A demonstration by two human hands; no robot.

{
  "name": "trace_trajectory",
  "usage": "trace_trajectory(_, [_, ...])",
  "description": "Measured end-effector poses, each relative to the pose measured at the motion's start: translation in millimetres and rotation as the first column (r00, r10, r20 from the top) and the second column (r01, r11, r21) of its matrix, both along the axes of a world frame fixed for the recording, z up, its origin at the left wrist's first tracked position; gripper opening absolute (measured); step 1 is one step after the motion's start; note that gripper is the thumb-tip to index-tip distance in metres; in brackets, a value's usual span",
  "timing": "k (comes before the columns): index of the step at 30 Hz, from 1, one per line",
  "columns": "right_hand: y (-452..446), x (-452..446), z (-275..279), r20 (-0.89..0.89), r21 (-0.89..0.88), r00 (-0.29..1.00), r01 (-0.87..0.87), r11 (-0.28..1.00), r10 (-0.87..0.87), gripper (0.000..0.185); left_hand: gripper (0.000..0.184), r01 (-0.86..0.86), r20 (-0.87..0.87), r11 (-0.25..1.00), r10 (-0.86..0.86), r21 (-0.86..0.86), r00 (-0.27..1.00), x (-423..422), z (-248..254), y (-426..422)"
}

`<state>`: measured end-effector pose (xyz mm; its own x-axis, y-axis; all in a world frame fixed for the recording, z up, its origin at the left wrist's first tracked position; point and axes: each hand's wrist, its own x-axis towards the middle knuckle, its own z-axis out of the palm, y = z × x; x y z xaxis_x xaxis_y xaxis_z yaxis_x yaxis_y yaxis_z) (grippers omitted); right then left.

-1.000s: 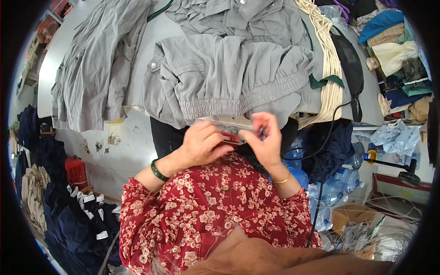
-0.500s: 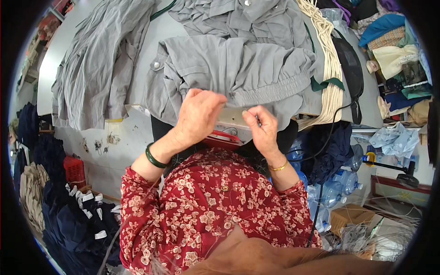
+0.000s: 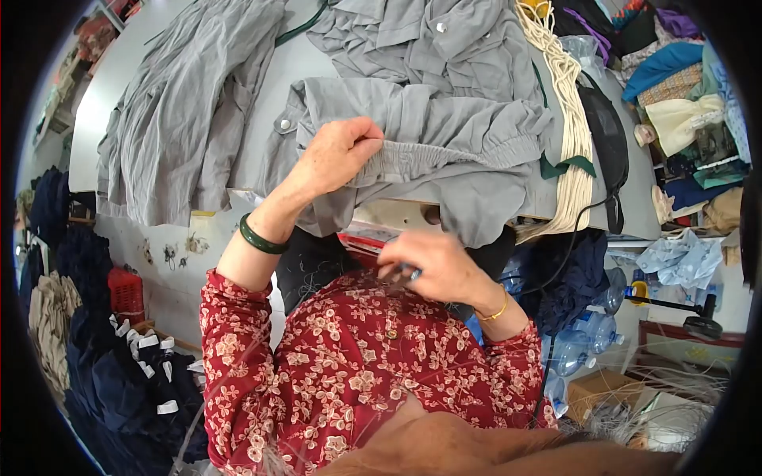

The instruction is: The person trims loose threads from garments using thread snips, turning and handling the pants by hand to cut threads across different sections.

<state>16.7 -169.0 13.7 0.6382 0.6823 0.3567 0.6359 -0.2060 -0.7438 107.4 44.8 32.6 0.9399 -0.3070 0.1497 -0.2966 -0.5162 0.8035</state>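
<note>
My left hand, with a dark green bangle on the wrist, is closed at the gathered elastic waistband of a grey garment. Its thumb and fingers pinch the edge of the cloth. Lower and closer to my body is my right hand, with a gold bracelet, apart from the garment and partly blurred. Its fingers are curled, and a small bluish piece shows between them, too small to name. On the garment's left part sits a round snap button.
More grey garments lie on the table at left and back. A bundle of cream cords hangs over the right side beside a black strap. Plastic bottles, dark clothes and a red basket stand below.
My left hand has moved up slightly onto the waistband and pinches it. My right hand has dropped toward my body and moved left. The waistband now lies straighter.
</note>
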Motion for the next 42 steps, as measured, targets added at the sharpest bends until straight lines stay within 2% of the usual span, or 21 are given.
trace_trajectory(2, [1.1,13.4,3.6,0.1,0.067,0.954,0.277,0.958,-0.283,0.035,0.014,0.047,-0.055,0.999,-0.048,-0.011,0.997,-1.0,2.6,0.3])
trace_trajectory(6, [21.6,50.6,6.6,0.335,0.186,0.773,0.506,0.842,-0.538,0.039,0.014,0.122,-0.248,0.978,-0.162,-0.168,0.955,2.2,5.3,3.8])
trace_trajectory(8, [27.3,68.8,-8.2,0.418,0.212,0.748,0.472,0.856,-0.516,0.038,0.014,0.189,-0.271,0.938,-0.27,-0.289,0.924,6.6,-4.5,10.5])
trace_trajectory(12, [31.2,80.3,-14.5,0.542,0.211,0.701,0.421,0.882,-0.464,0.035,0.016,0.132,-0.295,0.958,-0.207,-0.257,0.933,5.8,-6.9,12.6])
trace_trajectory(15, [25.3,71.3,-10.3,0.448,0.298,0.739,0.407,0.863,-0.503,0.035,0.016,0.061,-0.365,0.952,-0.174,-0.301,0.915,8.4,-12.7,10.5])
trace_trajectory(18, [3.0,47.6,7.2,0.204,0.078,0.912,0.346,0.935,-0.355,0.032,0.015,0.034,-0.409,0.928,-0.197,-0.372,0.891,10.4,-14.8,13.6])
trace_trajectory(20, [-8.4,33.7,5.0,-0.027,0.019,0.996,-0.082,0.996,0.082,0.024,0.014,0.045,-0.392,0.93,-0.198,-0.365,0.899,11.2,-16.4,15.7])
trace_trajectory(21, [-14.0,27.9,5.0,-0.148,0.029,0.943,-0.297,0.955,0.298,0.021,0.014,0.054,-0.384,0.928,-0.205,-0.368,0.9,11.4,-16.4,15.9])
trace_trajectory(22, [-20.3,22.7,9.9,-0.38,0.026,0.841,-0.406,0.913,0.385,0.017,0.014,0.063,-0.377,0.926,-0.212,-0.371,0.901,10.9,-16.6,15.9])
trace_trajectory(24, [-21.8,13.7,19.8,-0.376,0.0,0.921,-0.109,0.994,0.101,0.021,0.013,0.076,-0.366,0.925,-0.222,-0.371,0.904,9.6,-17.7,14.5])
trace_trajectory(25, [-17.8,16.1,18.0,-0.292,-0.036,0.945,0.144,0.989,-0.148,0.021,0.013,0.083,-0.361,0.926,-0.224,-0.367,0.905,9.6,-18.4,15.3])
trace_trajectory(26, [-11.6,22.5,15.5,-0.198,-0.047,0.898,0.391,0.919,-0.392,0.021,0.013,0.092,-0.353,0.928,-0.228,-0.362,0.907,10.1,-18.4,15.4])
trace_trajectory(27, [-7.4,31.6,12.8,-0.057,-0.006,0.864,0.501,0.865,-0.501,0.023,0.013,0.097,-0.356,0.929,-0.231,-0.358,0.906,10.2,-18.1,14.6])
trace_trajectory(29, [6.6,50.1,9.8,0.112,0.025,0.804,0.585,0.811,-0.583,0.024,0.013,0.101,-0.36,0.932,-0.232,-0.348,0.904,8.9,-18.2,13.0])
trace_trajectory(30, [12.6,58.0,7.5,0.193,0.048,0.764,0.62,0.783,-0.616,0.024,0.013,0.098,-0.34,0.934,-0.22,-0.342,0.914,8.1,-18.6,12.2])
trace_trajectory(33, [21.8,77.4,-8.5,0.22,-0.072,0.823,0.549,0.833,-0.523,0.022,0.015,0.071,-0.294,0.955,-0.159,-0.288,0.943,7.5,-21.7,11.3])
trace_trajectory(36, [12.1,79.9,-5.1,-0.169,0.056,0.942,0.303,0.951,-0.29,0.019,0.014,0.038,-0.261,0.99,-0.073,-0.135,0.963,10.6,-19.0,15.6])
trace_trajectory(38, [8.7,78.3,-15.1,-0.274,0.122,0.935,0.265,0.957,-0.224,0.023,0.012,0.05,-0.244,0.999,-0.052,-0.014,0.968,11.1,-10.0,16.6])
trace_trajectory(40, [5.4,83.3,-24.2,-0.378,0.137,0.908,0.25,0.959,-0.183,0.024,0.013,-0.046,0.076,0.994,0.038,0.1,0.996,9.7,-25.6,9.9])
trace_trajectory(41, [5.3,84.2,-26.3,-0.502,0.165,0.852,0.26,0.951,-0.145,0.024,0.014,-0.099,0.239,0.985,0.063,0.143,0.969,7.7,-31.7,3.8])
trace_trajectory(42, [5.7,85.1,-27.3,-0.559,0.181,0.819,0.273,0.945,-0.13,0.023,0.017,-0.277,0.514,0.924,0.108,0.264,0.851,-4.8,-21.8,-6.0])
